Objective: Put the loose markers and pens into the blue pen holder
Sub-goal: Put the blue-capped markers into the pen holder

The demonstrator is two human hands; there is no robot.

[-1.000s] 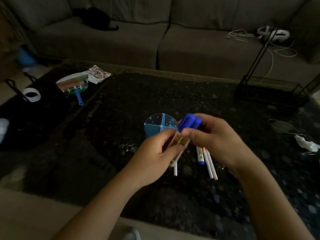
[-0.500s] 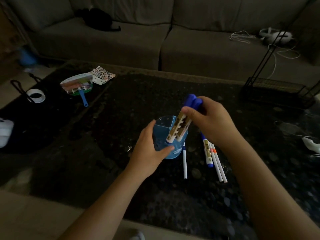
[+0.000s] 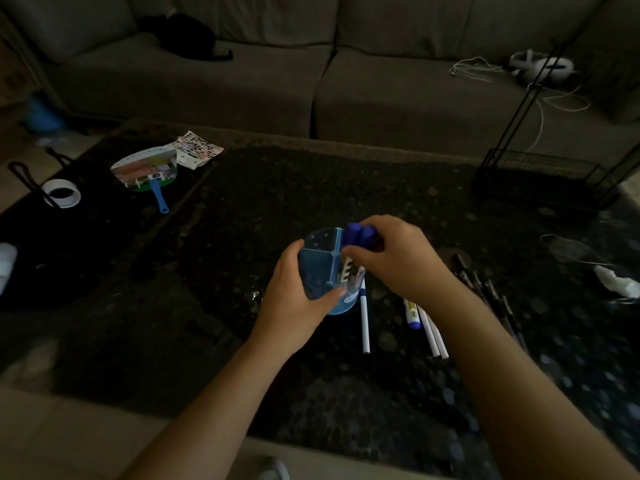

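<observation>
The blue pen holder, round with divided compartments, stands on the dark speckled table. My left hand wraps around its near side. My right hand pinches two blue-capped markers, whose lower ends sit inside the holder's right compartment. One white pen lies on the table just right of the holder. Further right lie a blue-tipped marker and two white pens side by side. Several dark pens lie beyond my right forearm.
A hand fan with a blue handle and a printed sheet lie at the far left. A tape roll sits by the left edge. A black wire rack stands far right, crumpled white paper near it. A sofa runs behind.
My left hand let go of the markers and took hold of the holder. My right hand lowered the two blue-capped markers into the holder's compartment.
</observation>
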